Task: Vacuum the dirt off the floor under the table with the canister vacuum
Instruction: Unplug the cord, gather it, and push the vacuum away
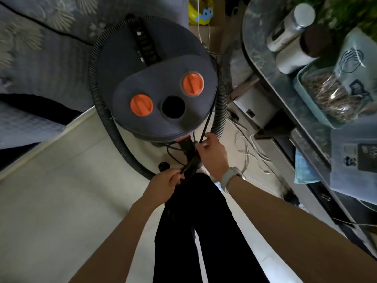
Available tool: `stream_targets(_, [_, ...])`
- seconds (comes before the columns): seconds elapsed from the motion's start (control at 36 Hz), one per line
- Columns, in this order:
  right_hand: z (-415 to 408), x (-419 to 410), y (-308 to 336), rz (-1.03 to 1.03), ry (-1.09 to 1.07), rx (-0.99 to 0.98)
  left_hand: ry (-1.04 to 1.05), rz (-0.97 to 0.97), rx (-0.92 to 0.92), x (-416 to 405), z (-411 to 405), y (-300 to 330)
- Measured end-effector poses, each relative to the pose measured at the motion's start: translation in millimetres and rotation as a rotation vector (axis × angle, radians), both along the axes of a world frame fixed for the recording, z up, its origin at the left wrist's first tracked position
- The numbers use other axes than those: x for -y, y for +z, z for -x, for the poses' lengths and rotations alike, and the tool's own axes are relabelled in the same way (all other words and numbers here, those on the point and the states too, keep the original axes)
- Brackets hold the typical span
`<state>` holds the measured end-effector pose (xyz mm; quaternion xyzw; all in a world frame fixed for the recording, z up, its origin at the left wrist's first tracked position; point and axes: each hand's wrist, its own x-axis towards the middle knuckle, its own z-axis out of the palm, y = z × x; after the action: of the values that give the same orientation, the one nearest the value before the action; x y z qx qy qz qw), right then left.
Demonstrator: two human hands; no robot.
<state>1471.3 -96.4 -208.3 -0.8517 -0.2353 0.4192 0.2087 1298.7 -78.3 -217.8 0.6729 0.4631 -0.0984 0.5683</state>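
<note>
Just beyond both hands, on the pale floor (61,201), stands the canister vacuum (155,82), a round dark drum with two orange caps and an open port on its top. Its ribbed hose (221,111) loops around the drum and comes down close to the right hand (212,154), almost touching its knuckles. A thin black cord (206,123) runs from the drum's near edge into that hand, whose fingers are curled around it at the dark fitting below the drum. The left hand (163,184), nearer the body and slightly left, pinches the lower stretch of what looks like the same cord or a dark strap; exactly what it grips is hard to tell. Neither hand is on the hose or a wand.

As a judgement, the drum will be bulky and fairly heavy, better rolled or lifted by the black handle (144,43) across its far top than dragged by the cord. The hose is flexible but springy and will want to uncoil; it is best taken near its stiff end. The cord is limp and tangles readily.

Off to the right of the right hand, the tabletop (263,48) carries jars and a tray, with loose white cables on the floor beneath it that the nozzle could snag.
</note>
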Motion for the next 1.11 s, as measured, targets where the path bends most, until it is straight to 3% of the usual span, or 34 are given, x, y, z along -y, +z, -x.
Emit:
stream_targets(0.06, [-0.9, -1.0, -6.4, -0.011, 0.284, 0.274, 0.063, 0.011, 0.022, -5.1, 9.3, -1.9])
stream_targets(0.11, [-7.0, -2.1, -10.5, -0.148, 0.489, 0.521, 0.123, 0.014, 0.056, -11.6, 17.1, -2.3])
stream_targets(0.19, [-23.4, 0.7, -23.2, -0.285, 0.711, 0.76, 0.106, -0.017, 0.075, -18.4, 27.3, -7.1])
stream_targets(0.36, [-44.4, -3.3, -25.9, -0.525, 1.139, 0.77, 0.013, 0.001, 0.124, -14.3, 30.7, -17.4])
stream_targets(0.44, [-49.8, -1.8, -29.5, -0.53, 1.279, 0.766, -0.096, -0.223, 0.016, -13.1, 31.4, -19.8])
stream_targets(0.53, [-39.8, 2.2, -34.9, -0.535, 1.305, 0.735, -0.097, -0.491, -0.229, -16.6, 34.6, -23.4])
stream_targets(0.67, [-8.1, 4.1, -47.3, -0.244, 1.34, 0.672, -0.04, -0.369, -0.456, -26.4, 40.1, -33.1])
stream_targets(0.81, [-11.5, -1.2, -46.5, -0.11, 1.25, 0.558, 0.092, -0.339, -0.399, -30.9, 36.0, -27.5])
stream_targets(1.11, [-44.8, -27.5, 35.8, -0.43, 1.156, 0.619, 0.416, -0.664, -0.08, -31.8, 7.3, 41.8])
